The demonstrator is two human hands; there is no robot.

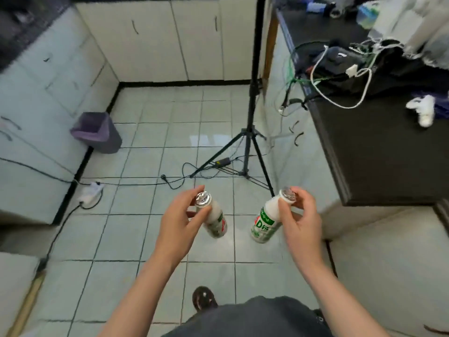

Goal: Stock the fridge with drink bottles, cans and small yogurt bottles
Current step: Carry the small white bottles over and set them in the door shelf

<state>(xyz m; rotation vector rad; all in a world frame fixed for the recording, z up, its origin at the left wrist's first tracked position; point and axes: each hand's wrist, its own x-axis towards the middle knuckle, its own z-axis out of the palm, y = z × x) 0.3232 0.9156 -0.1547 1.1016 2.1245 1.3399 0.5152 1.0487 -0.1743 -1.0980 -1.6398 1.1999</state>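
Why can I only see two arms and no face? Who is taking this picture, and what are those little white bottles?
The camera sits on the person's head and looks down, so you see what they see: their own two arms. There is no robot here. The left hand holds a small yogurt bottle near its foil top. The right hand holds a second yogurt bottle the same way. Both bottles are in the air above the tiled floor. On the floor stand a black tripod and a purple bin. On the right is a black counter with tangled wires on it.
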